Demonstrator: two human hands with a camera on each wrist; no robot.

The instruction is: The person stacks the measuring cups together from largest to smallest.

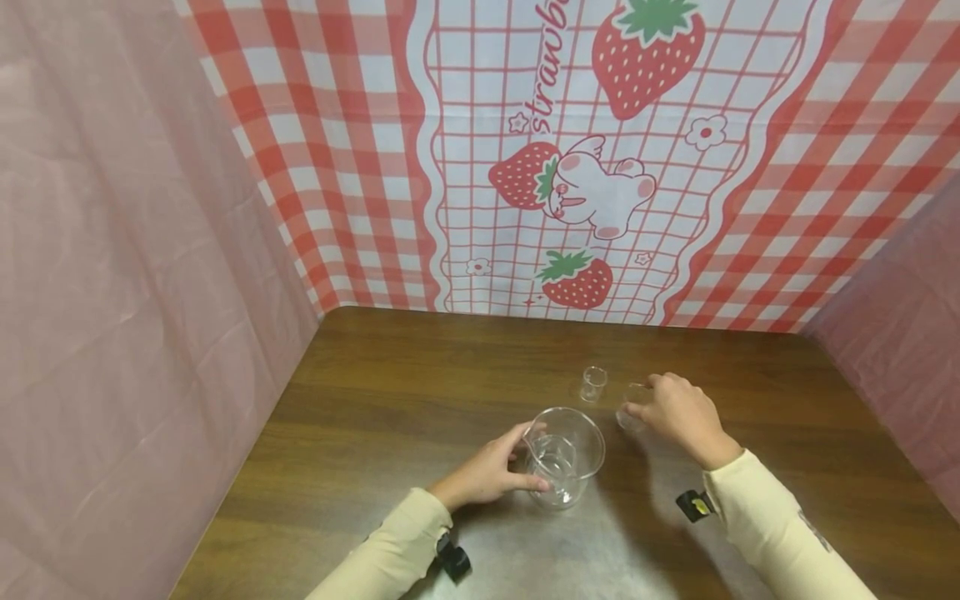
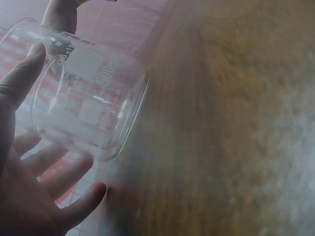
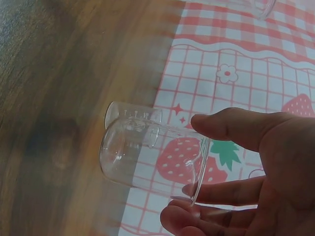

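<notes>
Big beaker [image 1: 597, 460] should be held steady, lest the inner beaker [image 1: 553, 458] knock its wall; small beaker [image 3: 147, 160], beyond it to the right, calls for an even pinch. Left hand [image 1: 491, 468] grips big beaker's left side, thumb near, fingers far. Right hand [image 1: 684, 417] pinches small beaker's rim. Tiny beaker [image 1: 593, 384] stands beyond big beaker

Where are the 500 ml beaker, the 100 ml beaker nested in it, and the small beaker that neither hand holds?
500 ml beaker [image 2: 86, 62]: left wrist view, white patch on its wall.
100 ml beaker [image 2: 91, 111]: left wrist view, white patch on its wall.
Small beaker [image 1: 593, 385]: head view, middle of its wall.
</notes>
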